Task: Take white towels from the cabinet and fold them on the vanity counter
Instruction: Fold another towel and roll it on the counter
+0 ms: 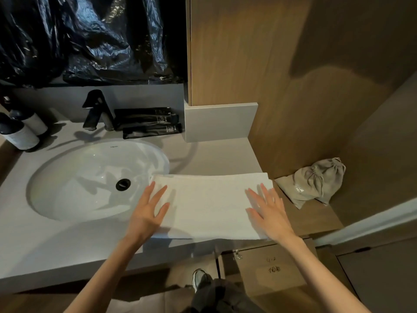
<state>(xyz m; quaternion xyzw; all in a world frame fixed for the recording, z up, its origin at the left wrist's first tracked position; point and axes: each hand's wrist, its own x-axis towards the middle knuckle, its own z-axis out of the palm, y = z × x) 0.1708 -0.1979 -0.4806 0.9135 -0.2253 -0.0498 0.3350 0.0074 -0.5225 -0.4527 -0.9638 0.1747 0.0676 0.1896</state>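
A white towel [209, 204] lies flat as a wide rectangle on the grey vanity counter [216, 154], just right of the sink. Its left edge reaches slightly over the basin rim. My left hand [149, 211] rests palm down on the towel's left end, fingers spread. On the right end lies my right hand [268, 211], also flat with fingers apart. Neither hand grips the cloth. Below the counter's right end, a wooden cabinet door [268, 269] stands swung out.
A white oval sink [90, 177] with a black drain fills the counter's left. Behind it stand a black faucet [97, 111], black tubes [149, 123] and two dark-capped bottles [20, 132]. A grey drawstring bag [313, 184] lies on the wooden ledge right of the towel.
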